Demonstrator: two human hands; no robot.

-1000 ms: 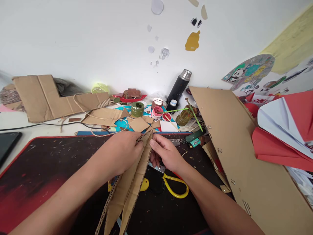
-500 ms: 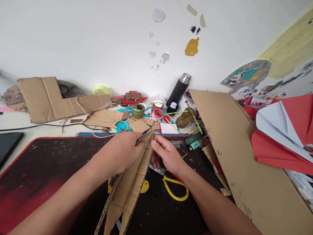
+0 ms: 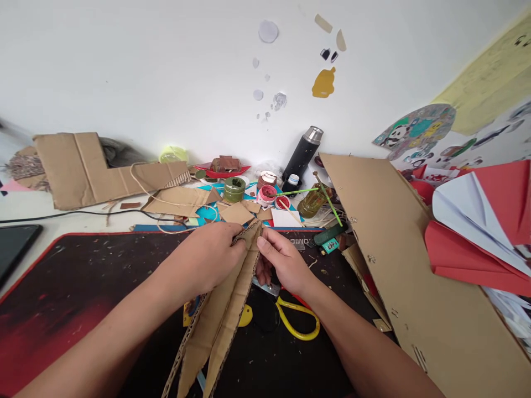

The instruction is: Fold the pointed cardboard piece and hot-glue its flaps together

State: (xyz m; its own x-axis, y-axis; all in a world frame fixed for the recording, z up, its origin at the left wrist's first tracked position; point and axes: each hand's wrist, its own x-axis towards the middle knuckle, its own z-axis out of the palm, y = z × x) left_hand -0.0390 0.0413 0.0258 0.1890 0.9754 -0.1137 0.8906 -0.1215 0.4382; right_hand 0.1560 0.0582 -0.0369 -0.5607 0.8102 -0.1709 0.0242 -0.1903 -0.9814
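A long folded cardboard piece runs from the bottom edge up to a narrow tip between both hands. My left hand is closed around its left side near the tip, with the thumb pressed inside the fold. On the right side of the tip, my right hand pinches the cardboard between thumb and fingers. Yellow-handled scissors lie on the dark mat below my right hand, next to a yellow round-ended piece.
Paint jars, cardboard scraps and a black thermos stand or lie along the wall. A large cardboard sheet leans at the right, beside red paper. A black tablet-like object lies at the left edge.
The view has shifted very slightly. Both hands keep the same hold on the cardboard, whose lower end has moved a little to the right.
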